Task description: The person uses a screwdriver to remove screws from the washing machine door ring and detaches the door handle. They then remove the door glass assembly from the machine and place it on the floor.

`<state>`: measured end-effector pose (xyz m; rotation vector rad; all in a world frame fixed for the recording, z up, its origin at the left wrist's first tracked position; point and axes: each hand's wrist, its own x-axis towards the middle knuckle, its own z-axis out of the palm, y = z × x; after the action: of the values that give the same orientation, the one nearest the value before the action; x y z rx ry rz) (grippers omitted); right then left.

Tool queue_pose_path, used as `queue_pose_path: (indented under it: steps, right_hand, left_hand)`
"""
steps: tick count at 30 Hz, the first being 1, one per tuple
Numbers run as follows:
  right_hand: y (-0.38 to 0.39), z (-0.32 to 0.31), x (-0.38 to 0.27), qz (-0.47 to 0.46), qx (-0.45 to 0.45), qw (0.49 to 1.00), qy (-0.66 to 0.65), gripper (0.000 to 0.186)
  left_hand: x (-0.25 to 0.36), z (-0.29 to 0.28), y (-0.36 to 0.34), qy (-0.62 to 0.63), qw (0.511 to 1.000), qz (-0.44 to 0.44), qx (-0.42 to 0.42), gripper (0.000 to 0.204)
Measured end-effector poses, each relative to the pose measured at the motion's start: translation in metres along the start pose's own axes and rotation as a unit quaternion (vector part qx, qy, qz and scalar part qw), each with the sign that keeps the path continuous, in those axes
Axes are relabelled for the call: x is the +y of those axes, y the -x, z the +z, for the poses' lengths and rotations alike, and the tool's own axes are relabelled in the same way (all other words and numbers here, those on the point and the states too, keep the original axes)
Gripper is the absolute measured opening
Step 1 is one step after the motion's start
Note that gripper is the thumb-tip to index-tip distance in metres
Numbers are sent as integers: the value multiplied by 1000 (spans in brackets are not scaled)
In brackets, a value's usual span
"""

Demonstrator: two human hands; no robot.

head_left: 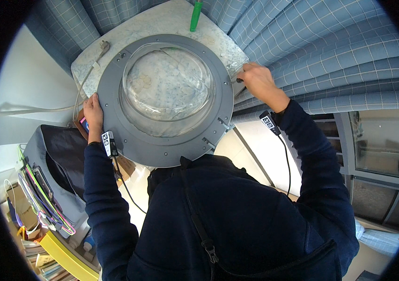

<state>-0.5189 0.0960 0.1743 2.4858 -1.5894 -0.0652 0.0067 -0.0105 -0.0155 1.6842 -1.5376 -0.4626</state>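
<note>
Resting glass-bowl-up on the worktop [237, 46] is a big grey ring [138, 145] with a clear domed bowl [167, 89] in its middle, and its near edge seems to hang out past the worktop toward the person's body. Honestly, that overhang is what I'd worry about: leaning too hard on the near side could tip it. A sideways slip of the tool [240, 80] might scratch the rim, too.

Pose-wise, the left hand [93, 114] holds the ring's left rim, forearm coming up from below. The right hand [259, 83] is curled round that dark-handled tool at the ring's right edge, wrist bent in, elbow out wide. Can't really make out the tip.

Beyond the ring's far side there's a green-handled thing [196, 18], a plug [104, 46] off its far left, and blue checked curtains [302, 42] past its right.
</note>
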Motion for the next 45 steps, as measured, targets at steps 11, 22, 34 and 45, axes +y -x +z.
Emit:
queue_pose_path:
  steps: [11, 22, 34, 45]
  right_hand:
    - [-9, -9, -5, 29, -58, 997, 43, 13]
    - [-5, -2, -4, 40, -54, 997, 29, 21]
    - [-4, -3, -8, 73, -73, 994, 19, 18]
    - [2, -5, -7, 110, -61, 992, -27, 12]
  left_hand:
    - [0, -1, 0, -18, 1000, 15, -4, 37]
    - [0, 0, 0, 1, 1000, 13, 2, 36]
    - [2, 0, 0, 2, 1000, 5, 6, 37]
    - [8, -3, 1, -7, 1000, 5, -3, 37]
